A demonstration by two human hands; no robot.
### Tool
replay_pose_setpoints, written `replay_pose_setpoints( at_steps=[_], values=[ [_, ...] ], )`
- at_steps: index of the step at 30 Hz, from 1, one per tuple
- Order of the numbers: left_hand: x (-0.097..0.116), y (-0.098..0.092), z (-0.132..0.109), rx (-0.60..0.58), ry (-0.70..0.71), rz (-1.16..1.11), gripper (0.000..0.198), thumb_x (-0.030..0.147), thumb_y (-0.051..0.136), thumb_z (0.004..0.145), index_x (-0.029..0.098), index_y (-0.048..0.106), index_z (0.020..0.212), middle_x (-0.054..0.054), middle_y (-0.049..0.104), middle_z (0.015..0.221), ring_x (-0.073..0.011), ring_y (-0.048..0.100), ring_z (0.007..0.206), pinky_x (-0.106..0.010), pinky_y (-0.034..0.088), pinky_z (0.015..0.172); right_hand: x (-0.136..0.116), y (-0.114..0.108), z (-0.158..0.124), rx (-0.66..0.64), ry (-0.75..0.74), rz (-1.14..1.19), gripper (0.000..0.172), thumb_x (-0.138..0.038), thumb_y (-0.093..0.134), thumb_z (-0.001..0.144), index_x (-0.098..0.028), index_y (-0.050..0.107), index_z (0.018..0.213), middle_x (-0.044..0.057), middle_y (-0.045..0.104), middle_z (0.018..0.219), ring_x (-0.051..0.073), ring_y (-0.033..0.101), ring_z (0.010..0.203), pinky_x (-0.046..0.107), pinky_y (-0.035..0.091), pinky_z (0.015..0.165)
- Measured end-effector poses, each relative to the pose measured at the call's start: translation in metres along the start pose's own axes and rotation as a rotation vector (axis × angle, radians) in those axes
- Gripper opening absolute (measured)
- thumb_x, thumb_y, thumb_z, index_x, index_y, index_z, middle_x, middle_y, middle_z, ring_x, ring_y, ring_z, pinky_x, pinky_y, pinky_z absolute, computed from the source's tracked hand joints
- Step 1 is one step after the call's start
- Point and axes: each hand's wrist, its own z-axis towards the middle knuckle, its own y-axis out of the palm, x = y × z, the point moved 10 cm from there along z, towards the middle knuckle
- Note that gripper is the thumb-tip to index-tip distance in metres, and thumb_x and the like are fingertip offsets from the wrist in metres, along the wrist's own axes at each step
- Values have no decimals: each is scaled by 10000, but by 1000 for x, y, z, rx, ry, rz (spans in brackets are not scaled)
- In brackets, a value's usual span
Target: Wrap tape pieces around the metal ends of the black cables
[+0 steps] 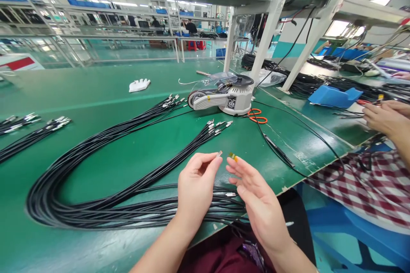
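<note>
My left hand (196,187) is closed in a pinch, with a small metal cable connector (219,153) poking out between thumb and index finger. Facing it, my right hand (264,209) has its fingers stretched out and apart. A small piece of yellow tape (234,157) clings to the right index fingertip, close to the connector but apart from it. Below both hands runs a large U-shaped bundle of black cables (54,192), partly hidden by them. Silver plugs (218,128) cap the cable ends just beyond my left hand.
A round tape dispenser (237,96) stands ahead, with orange-handled scissors (258,116) beside it. A white glove (139,85) lies farther back. More cables (35,134) are at left. On the right are a blue bin (335,96) and another person's hands (389,115).
</note>
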Motion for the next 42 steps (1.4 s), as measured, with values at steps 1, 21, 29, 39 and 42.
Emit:
replay_pose_setpoints(
  at_steps=[1,21,29,39,42],
  values=[
    [4,0,-1,-3,50,37,103,269,656,764,189,700,810,-23,662,817,-134,598,771,-235,473,702,1,2,-2,-7,4,3,383,-187,502,879,-338,541,1229,17,538,1324,212,490,1211,405,398,1005],
    [30,12,-18,-33,439,478,228,140,522,854,216,662,1017,-17,626,840,-118,591,757,-232,468,695,-7,-26,-3,125,-58,10,382,-203,555,850,-284,550,1223,75,588,1269,252,522,1186,468,430,971],
    [18,8,-14,-12,299,471,112,160,556,827,204,614,912,-2,649,822,-123,607,747,-237,478,690,6,-20,-9,117,0,30,369,-212,562,842,-285,581,1203,66,563,1302,261,509,1198,480,430,980],
    [22,6,-22,-4,384,448,93,174,529,851,219,603,816,5,635,781,-129,597,729,-248,470,697,21,14,-17,-6,-4,109,437,-169,514,845,-312,549,1257,39,508,1359,266,450,1260,482,419,1013],
    [31,7,-25,-4,468,443,118,143,524,847,221,610,828,1,637,791,-136,599,758,-253,472,706,21,17,-16,-12,6,161,460,-143,510,843,-318,536,1268,32,516,1353,253,456,1257,469,405,1030]
  ],
)
